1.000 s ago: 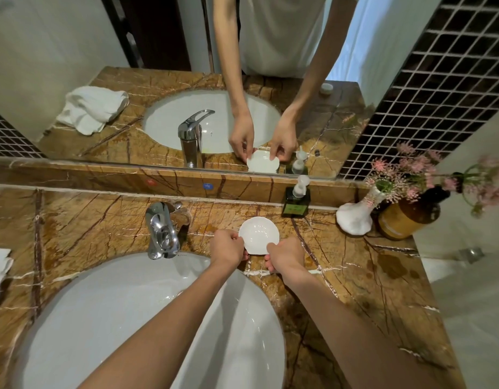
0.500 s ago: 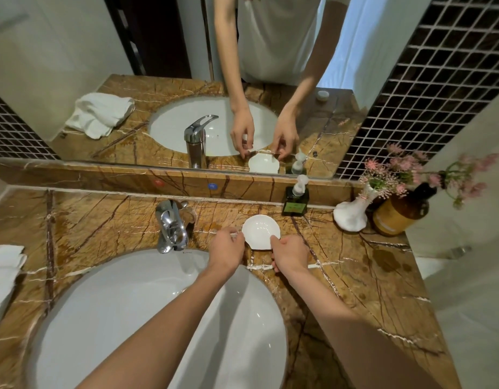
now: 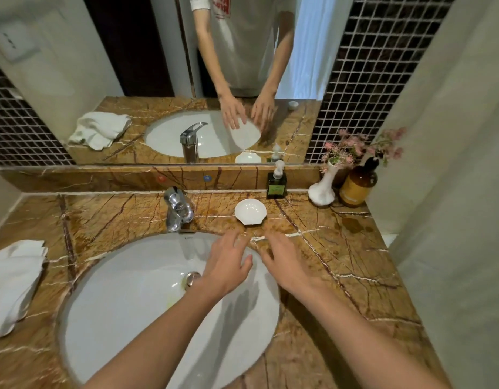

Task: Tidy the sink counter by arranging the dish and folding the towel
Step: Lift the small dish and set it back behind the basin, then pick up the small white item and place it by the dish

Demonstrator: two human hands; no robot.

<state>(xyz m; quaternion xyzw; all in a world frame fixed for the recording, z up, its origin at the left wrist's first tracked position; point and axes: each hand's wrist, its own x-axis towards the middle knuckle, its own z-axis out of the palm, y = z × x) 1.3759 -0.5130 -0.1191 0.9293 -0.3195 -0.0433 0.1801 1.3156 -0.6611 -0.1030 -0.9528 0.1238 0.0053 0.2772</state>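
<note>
A small white shell-shaped dish (image 3: 250,211) rests on the brown marble counter (image 3: 341,256) behind the sink, right of the tap. My left hand (image 3: 227,266) hovers over the basin's far right rim, fingers spread and empty. My right hand (image 3: 286,262) is beside it over the counter, also spread and empty. Both hands are apart from the dish, a little nearer to me than it. A crumpled white towel (image 3: 14,282) lies at the counter's far left edge, partly cut off by the frame.
A white oval basin (image 3: 125,304) fills the near counter, with a chrome tap (image 3: 177,207) behind it. A dark soap pump bottle (image 3: 276,182), a white vase with pink flowers (image 3: 322,189) and an amber bottle (image 3: 357,186) stand along the back right. A mirror (image 3: 158,80) rises behind.
Both hands have let go of the dish and pulled back toward me, fingers now spread. The dish stays on the counter by the tap.
</note>
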